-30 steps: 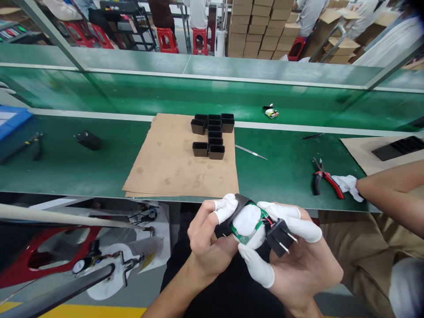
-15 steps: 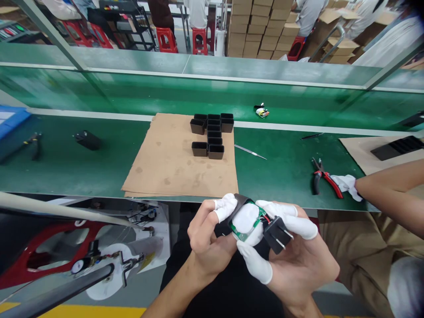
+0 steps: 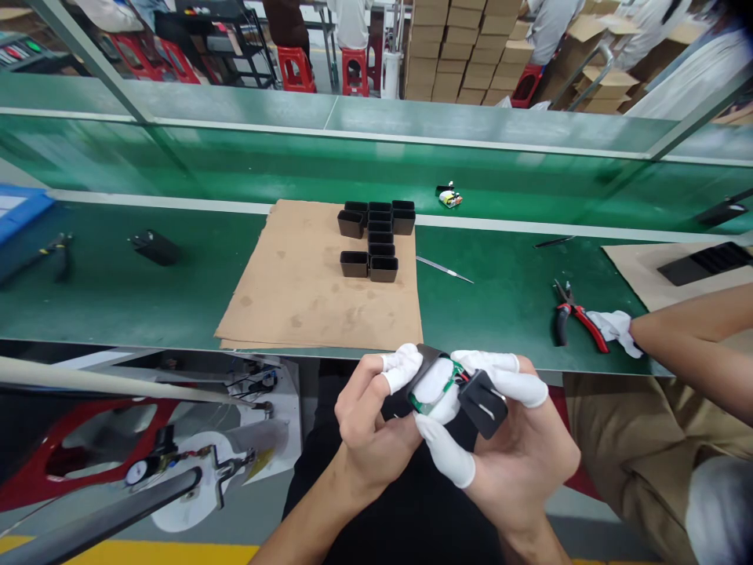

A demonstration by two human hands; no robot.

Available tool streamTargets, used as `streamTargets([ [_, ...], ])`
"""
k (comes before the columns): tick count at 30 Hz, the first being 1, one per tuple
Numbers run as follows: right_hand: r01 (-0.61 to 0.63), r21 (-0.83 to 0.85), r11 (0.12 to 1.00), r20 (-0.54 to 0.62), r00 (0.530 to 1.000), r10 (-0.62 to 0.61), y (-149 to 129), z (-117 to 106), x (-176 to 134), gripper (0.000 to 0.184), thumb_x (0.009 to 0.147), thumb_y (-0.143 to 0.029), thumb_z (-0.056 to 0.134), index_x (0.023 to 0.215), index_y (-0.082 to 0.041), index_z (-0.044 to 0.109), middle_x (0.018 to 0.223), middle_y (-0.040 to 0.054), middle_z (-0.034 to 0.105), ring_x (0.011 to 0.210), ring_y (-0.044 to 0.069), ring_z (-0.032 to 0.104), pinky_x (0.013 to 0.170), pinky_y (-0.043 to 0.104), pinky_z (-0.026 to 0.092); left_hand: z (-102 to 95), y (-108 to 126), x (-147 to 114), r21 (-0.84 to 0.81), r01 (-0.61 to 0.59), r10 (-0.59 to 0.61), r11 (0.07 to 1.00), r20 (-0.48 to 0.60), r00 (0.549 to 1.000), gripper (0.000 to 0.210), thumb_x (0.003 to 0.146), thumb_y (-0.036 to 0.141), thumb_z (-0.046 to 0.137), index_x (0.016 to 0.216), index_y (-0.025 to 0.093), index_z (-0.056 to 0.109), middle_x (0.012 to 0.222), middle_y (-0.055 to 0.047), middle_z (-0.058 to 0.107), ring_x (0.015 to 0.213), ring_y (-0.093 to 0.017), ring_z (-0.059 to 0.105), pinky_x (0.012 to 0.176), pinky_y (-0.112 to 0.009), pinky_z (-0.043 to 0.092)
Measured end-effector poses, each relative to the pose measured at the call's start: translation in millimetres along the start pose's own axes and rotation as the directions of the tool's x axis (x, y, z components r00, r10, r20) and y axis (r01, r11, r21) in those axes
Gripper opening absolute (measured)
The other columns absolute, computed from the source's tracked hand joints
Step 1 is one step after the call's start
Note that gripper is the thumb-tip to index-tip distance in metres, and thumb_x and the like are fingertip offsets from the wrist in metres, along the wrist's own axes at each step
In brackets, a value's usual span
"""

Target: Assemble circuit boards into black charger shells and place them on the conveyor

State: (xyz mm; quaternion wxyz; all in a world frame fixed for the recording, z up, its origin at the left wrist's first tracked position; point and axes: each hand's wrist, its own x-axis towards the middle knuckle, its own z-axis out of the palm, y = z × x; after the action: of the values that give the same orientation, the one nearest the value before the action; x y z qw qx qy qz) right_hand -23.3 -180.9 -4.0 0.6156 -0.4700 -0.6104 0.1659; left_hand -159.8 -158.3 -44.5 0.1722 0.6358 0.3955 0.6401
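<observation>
My left hand (image 3: 376, 420), with white covers on some fingertips, grips a black plastic housing (image 3: 428, 362). A green circuit board (image 3: 452, 380) with a white pad on it sits partly inside the housing's mouth. My right hand (image 3: 521, 431), also in white finger covers, pinches the board by its edges. Joined to the board by short wires is a black plug cap (image 3: 482, 402) with two metal prongs, lying against the right fingers. Both hands are in front of the bench edge, over my lap. The far end of the housing is hidden by my left fingers.
Several black housings (image 3: 381, 249) stand on a cardboard sheet (image 3: 306, 275). A thin metal file (image 3: 444, 270) and red-handled pliers (image 3: 580, 314) lie to the right, near a co-worker's arm (image 3: 694, 329). A black part (image 3: 154, 246) lies left. Small parts (image 3: 450, 198) sit on the green belt.
My right hand has moved left toward the left hand, and the board sits deeper in the housing. The plug cap has come closer too. Small parts on the belt have shifted left.
</observation>
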Motion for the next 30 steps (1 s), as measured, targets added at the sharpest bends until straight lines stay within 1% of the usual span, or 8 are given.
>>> streamTargets([
  [4,-0.046,-0.076,0.996,0.035,0.998,0.048,4.8,3.2,3.6,0.056,0.071,-0.019,0.092,0.12,-0.023,0.065,0.118,0.0086,0.064,0.106,0.026,0.067,0.085,0.042,0.061,-0.3,2.0,3.7,-0.011,0.009,-0.009,1.0,0.009,1.0,0.038,0.083,0.01,0.083,0.119,0.019,0.072,0.104,-0.006,0.071,0.091,-0.019,0.074,0.077,-0.031,0.065],
  [7,-0.071,-0.035,0.997,0.06,0.995,0.073,11.7,2.8,5.8,0.054,0.076,-0.029,0.09,0.124,-0.023,0.066,0.118,0.0095,0.063,0.11,0.028,0.066,0.09,0.046,0.061,-2.2,4.2,7.1,-0.061,0.131,-0.126,0.99,0.071,0.989,0.034,0.082,0.013,0.085,0.113,0.019,0.073,0.095,-0.003,0.071,0.082,-0.017,0.073,0.072,-0.028,0.064],
  [12,-0.169,0.296,0.94,0.23,0.968,0.102,33.3,-3.4,6.6,0.043,0.091,-0.035,0.074,0.131,-0.022,0.066,0.118,0.0113,0.063,0.114,0.028,0.067,0.096,0.048,0.062,-9.9,5.0,9.7,-0.255,0.524,-0.482,0.813,0.212,0.85,0.058,0.077,0.026,0.094,0.127,0.023,0.065,0.11,-0.006,0.078,0.095,-0.02,0.078,0.082,-0.028,0.067],
  [16,-0.138,0.366,0.92,0.365,0.931,-0.006,47.5,-6.4,15.0,0.057,0.085,-0.027,0.079,0.14,-0.024,0.063,0.132,0.013,0.062,0.128,0.031,0.063,0.105,0.054,0.06,-18.4,1.1,26.1,-0.398,0.615,-0.558,0.681,0.262,0.787,0.047,0.079,0.025,0.092,0.115,0.023,0.062,0.109,-0.005,0.08,0.094,-0.019,0.08,0.084,-0.027,0.067],
  [19,-0.047,0.284,0.958,0.418,0.905,-0.08,46.2,-4.2,36.5,0.068,0.079,-0.022,0.086,0.142,-0.027,0.062,0.133,0.0116,0.064,0.128,0.031,0.064,0.107,0.054,0.06,-24.7,-1.4,52.0,-0.46,0.638,-0.556,0.618,0.318,0.768,0.042,0.08,0.028,0.091,0.11,0.022,0.062,0.099,-0.003,0.079,0.083,-0.017,0.079,0.069,-0.022,0.065],
  [23,0.051,0.261,0.964,0.445,0.88,-0.167,34.5,6.1,77.6,0.064,0.081,-0.019,0.086,0.141,-0.028,0.064,0.132,0.0104,0.066,0.124,0.028,0.066,0.105,0.05,0.061,-34.5,3.2,89.7,-0.465,0.718,-0.568,0.519,0.44,0.695,0.038,0.089,0.041,0.082,0.11,0.023,0.056,0.089,-0.002,0.073,0.053,-0.012,0.068,0.039,-0.017,0.046],
  [26,-0.039,0.358,0.933,0.47,0.871,-0.144,30.0,18.4,101.8,0.059,0.083,-0.027,0.087,0.138,-0.025,0.066,0.123,0.0092,0.067,0.113,0.023,0.068,0.1,0.045,0.063,-41.7,7.6,103.5,-0.471,0.675,-0.509,0.568,0.444,0.738,0.041,0.092,0.05,0.078,0.112,0.022,0.055,0.097,-0.006,0.072,0.06,-0.013,0.069,0.046,-0.021,0.052],
  [30,-0.236,0.457,0.858,0.491,0.871,-0.022,33.3,36.2,114.5,0.045,0.085,-0.039,0.085,0.125,-0.022,0.073,0.11,0.0063,0.069,0.099,0.021,0.071,0.095,0.042,0.064,-44.2,4.3,93.8,-0.473,0.598,-0.457,0.647,0.387,0.801,0.047,0.086,0.051,0.083,0.11,0.019,0.059,0.102,-0.008,0.07,0.07,-0.012,0.067,0.056,-0.022,0.056],
])
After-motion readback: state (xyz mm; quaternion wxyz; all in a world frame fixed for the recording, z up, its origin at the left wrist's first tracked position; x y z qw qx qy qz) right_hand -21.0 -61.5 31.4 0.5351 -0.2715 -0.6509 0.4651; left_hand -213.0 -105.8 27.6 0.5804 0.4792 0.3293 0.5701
